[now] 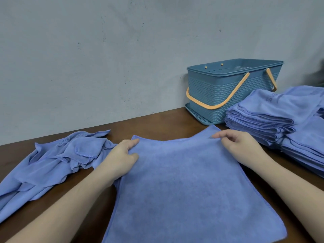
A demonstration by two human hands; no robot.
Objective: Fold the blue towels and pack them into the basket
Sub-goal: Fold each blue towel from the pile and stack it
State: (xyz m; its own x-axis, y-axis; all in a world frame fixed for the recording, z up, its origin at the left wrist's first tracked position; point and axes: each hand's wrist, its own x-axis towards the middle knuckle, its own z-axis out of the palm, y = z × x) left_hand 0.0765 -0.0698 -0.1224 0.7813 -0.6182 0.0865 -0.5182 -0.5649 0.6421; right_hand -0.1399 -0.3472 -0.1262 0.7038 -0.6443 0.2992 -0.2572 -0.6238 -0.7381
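Brown wooden table against a grey wall. I observe one blue towel spread flat in front of the basket. Left hand pinches its far-left edge; right hand pinches its far-right edge. Folded stack lies just right of the basket; a crumpled pile lies well left.

Blue towel, teal woven-pattern basket
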